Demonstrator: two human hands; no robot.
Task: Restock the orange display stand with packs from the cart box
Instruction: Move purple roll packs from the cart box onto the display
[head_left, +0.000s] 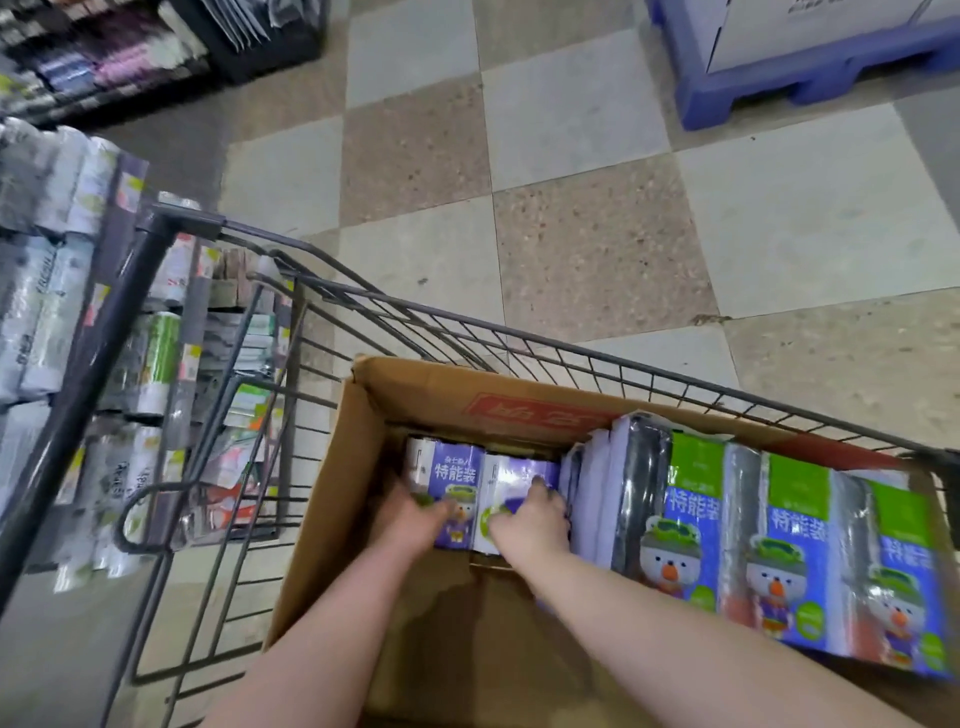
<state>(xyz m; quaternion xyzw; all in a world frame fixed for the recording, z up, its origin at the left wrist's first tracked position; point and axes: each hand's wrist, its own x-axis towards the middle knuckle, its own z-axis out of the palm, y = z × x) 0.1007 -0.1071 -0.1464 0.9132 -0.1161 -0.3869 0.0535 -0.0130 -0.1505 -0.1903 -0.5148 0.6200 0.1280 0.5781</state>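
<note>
Head cam: floor (571, 182) is a checkerboard of matte speckled tiles, pale grey and tan, some grime at the joints. Top right, a blue moulded-plastic pallet (779, 78) carries white cardboard cartons (831, 26). At left, dark shelving (119, 291) is packed with film-wrapped rolls, blurred; a black plastic crate (270, 52) sits on the floor top left. Dark grey wire shopping cart (519, 343), round bar rim and thin grid walls, holds an open brown corrugated cardboard box (332, 499) with a red print on its far flap. Inside the box, a row of glossy purple-and-green film-wrapped packs (789, 535) stands on edge along the right side, each printed with a cartoon snowman. Low at the far end lie a left purple-and-white film-wrapped pack (452, 483) and a right purple-and-white film-wrapped pack (511, 475), side by side and touching. Left hand (410, 512) grips the left one, fingers curled at its near edge. Right hand (530, 519) grips the right one, fingers hooked over its top, just beside the upright row. Bare cardboard bottom shows under the forearms.
</note>
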